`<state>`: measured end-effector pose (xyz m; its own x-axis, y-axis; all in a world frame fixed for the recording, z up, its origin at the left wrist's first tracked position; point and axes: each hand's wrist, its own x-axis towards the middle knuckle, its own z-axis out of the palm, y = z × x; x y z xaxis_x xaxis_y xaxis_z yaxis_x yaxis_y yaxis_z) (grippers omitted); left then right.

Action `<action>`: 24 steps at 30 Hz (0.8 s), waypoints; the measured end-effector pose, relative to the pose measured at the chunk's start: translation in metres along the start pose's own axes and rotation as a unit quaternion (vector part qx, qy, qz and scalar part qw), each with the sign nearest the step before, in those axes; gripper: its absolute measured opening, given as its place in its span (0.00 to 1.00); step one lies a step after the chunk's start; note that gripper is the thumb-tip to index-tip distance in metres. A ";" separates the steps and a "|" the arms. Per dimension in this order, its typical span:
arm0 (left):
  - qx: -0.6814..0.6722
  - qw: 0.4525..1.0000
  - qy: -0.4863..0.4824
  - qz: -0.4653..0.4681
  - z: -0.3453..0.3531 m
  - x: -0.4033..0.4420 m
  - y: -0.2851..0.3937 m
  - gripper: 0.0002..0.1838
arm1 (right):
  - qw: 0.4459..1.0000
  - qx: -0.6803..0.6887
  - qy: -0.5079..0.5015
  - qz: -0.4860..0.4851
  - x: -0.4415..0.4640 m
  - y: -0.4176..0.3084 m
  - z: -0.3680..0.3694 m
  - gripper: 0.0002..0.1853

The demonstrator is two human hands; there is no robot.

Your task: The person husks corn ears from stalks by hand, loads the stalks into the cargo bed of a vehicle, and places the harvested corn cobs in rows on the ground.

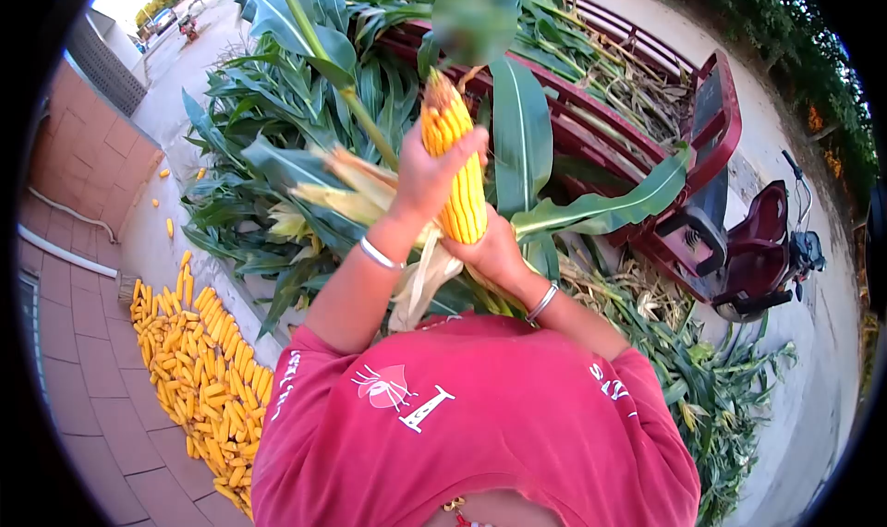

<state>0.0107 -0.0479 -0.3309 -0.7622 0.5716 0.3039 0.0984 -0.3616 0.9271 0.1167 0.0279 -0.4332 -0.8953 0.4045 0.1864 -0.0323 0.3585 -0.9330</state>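
Note:
A husked yellow ear of corn (464, 208) stands tilted in front of my chest, brown silk at its tip. My left hand (427, 171) is wrapped round its middle, thumb across the kernels. Lower down, my right hand (494, 254) is closed about the base of the ear, where the husk and stalk begin; part of its grip is hidden. Pale peeled husk (427, 273) hangs below my left wrist. A green stalk (370, 125) with long leaves rises behind my left hand, and a broad leaf (520, 134) stands to the right of the ear.
Cut corn stalks (268, 111) are heaped ahead and to the left. A red three-wheeled cart (707, 144) loaded with stalks stands ahead right. Husked corn ears (208, 370) lie piled on brick paving (92, 379) at left. More leaves (721, 416) cover the ground at right.

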 end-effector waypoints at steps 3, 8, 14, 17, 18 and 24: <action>-0.001 0.998 0.008 -0.062 -0.005 0.021 -0.013 0.15 | 0.998 -0.049 0.028 -0.004 0.001 0.003 0.005 0.25; -0.043 0.906 -0.049 -0.417 -0.030 0.057 -0.039 0.23 | 0.979 -0.153 -0.007 -0.133 -0.017 0.002 0.030 0.24; -0.120 0.968 0.073 -0.206 -0.044 0.050 -0.025 0.20 | 0.980 -0.186 -0.044 -0.048 0.009 0.006 -0.002 0.24; -0.126 0.972 0.122 -0.155 -0.046 0.039 -0.014 0.18 | 0.972 -0.220 -0.059 -0.064 0.018 0.011 -0.001 0.23; -0.112 0.978 0.150 -0.090 -0.044 0.032 -0.007 0.17 | 0.966 -0.238 -0.057 -0.081 0.020 0.011 0.003 0.23; -0.096 0.978 0.165 0.083 -0.053 0.001 0.028 0.13 | 0.948 -0.281 -0.113 -0.099 0.039 -0.018 0.004 0.22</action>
<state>-0.0210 -0.0961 -0.3162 -0.9140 0.2360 0.3300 0.1408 -0.5783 0.8036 0.0803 0.0337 -0.4103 -0.9706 0.1149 0.2114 -0.0251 0.8254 -0.5639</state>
